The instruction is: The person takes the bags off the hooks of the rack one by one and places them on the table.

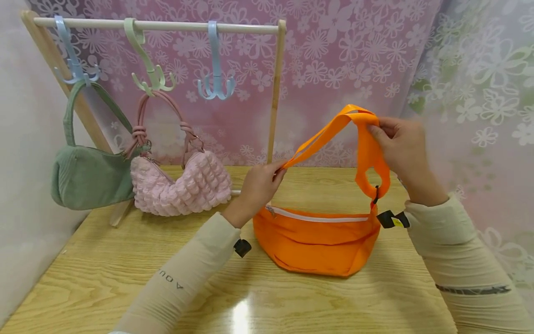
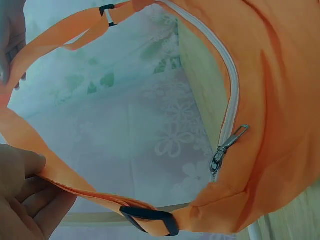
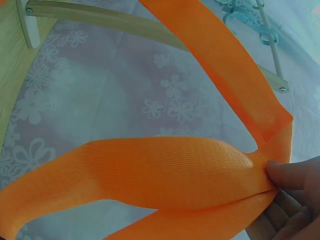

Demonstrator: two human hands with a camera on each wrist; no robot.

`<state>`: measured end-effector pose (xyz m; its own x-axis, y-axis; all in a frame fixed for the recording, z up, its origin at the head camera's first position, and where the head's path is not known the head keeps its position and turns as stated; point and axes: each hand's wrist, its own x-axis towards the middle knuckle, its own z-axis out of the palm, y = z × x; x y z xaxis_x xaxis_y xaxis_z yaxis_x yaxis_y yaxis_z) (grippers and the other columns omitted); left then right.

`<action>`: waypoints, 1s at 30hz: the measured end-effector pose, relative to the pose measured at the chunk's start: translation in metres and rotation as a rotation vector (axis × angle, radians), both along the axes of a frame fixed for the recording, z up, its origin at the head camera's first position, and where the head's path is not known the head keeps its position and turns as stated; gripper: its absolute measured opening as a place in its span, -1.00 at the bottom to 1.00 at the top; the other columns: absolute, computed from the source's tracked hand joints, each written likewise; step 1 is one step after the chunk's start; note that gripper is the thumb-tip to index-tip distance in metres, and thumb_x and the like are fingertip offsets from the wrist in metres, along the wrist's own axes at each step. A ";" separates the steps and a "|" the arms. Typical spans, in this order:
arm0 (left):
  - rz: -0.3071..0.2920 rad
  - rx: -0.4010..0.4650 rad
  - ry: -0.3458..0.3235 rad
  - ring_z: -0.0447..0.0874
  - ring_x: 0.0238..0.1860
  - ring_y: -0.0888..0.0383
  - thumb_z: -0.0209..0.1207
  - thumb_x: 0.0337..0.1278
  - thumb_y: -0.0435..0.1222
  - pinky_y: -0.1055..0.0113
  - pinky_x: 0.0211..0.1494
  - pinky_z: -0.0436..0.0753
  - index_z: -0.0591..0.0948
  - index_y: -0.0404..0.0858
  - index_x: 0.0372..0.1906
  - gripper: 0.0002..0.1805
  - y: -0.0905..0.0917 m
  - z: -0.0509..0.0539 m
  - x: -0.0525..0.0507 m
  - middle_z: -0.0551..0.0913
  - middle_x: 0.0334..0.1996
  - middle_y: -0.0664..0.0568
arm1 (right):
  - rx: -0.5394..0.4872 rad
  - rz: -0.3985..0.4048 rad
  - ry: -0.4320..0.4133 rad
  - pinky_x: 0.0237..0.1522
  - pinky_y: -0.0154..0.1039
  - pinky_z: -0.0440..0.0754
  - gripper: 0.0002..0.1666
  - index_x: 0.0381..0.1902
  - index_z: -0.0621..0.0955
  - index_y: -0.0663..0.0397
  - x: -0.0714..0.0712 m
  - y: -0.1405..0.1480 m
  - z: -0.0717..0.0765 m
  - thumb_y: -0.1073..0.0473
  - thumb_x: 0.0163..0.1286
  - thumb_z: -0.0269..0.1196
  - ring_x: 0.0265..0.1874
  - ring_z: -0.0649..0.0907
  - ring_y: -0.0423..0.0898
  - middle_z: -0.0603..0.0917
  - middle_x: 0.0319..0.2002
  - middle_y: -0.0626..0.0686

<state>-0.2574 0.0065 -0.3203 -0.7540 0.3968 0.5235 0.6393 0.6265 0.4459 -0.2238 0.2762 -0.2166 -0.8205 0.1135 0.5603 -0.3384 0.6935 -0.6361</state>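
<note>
A soft-looking orange fabric waist bag with a curved body (image 1: 317,246) sits over the pale wood-grain counter (image 1: 200,297), in front of the person; whether its base rests on the wood or hangs just clear of it is hard to tell from above. Its wide, flat orange webbing strap (image 1: 327,134) is raised in a loop, and 2 hands hold it: the left hand (image 1: 260,185) pinches the strap low on its left side, between thumb and fingers, while the right hand (image 1: 404,153) grips the folded webbing at the upper right bend. The bag's body lies just below and to the right of the left hand, and lower than the right hand, slightly to its left. It should handle as light, limp and not fragile, with cloth that sags and creases; the webbing looks a little stiffer, perhaps slightly slick, and apt to twist or fold. The strap seems the best place to take hold, with its 2 sides gathered near the top of the loop, away from the black plastic buckle (image 2: 150,214) and the silver metal zip pull (image 2: 230,145). To the left, a puffy pink quilted handbag (image 1: 183,188) and a sage-green fabric handbag (image 1: 93,176) hang from a wooden rack (image 1: 275,93).
</note>
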 end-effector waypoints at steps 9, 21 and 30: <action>0.044 -0.075 -0.063 0.49 -0.59 0.17 0.13 0.36 -0.26 0.39 -0.47 0.48 0.66 -0.26 0.09 -0.70 -0.006 -0.015 -0.012 0.72 -0.40 -0.02 | 0.228 -0.008 -0.210 -0.24 -0.07 0.70 -0.54 0.23 0.52 0.31 -0.011 0.003 -0.021 0.12 0.54 0.02 -0.22 0.67 0.25 0.65 -0.03 0.39; 0.046 0.038 -0.351 0.55 -0.51 0.15 0.13 0.36 -0.17 0.40 -0.47 0.51 0.69 -0.25 0.04 -0.68 -0.007 -0.037 -0.034 0.73 -0.35 -0.01 | 0.136 0.098 -0.516 -0.22 -0.23 0.64 -0.49 0.24 0.48 0.39 -0.046 0.022 -0.056 0.10 0.54 0.04 -0.23 0.65 0.06 0.59 0.03 0.39; 0.047 0.000 -0.434 0.70 -0.14 0.07 0.13 0.37 -0.19 0.25 -0.08 0.67 0.68 -0.29 0.05 -0.68 0.006 -0.048 -0.046 0.74 -0.11 -0.06 | 0.008 0.092 -0.676 -0.30 -0.35 0.65 -0.46 0.26 0.47 0.40 -0.081 0.035 -0.089 0.10 0.50 0.11 -0.36 0.64 -0.13 0.60 0.01 0.32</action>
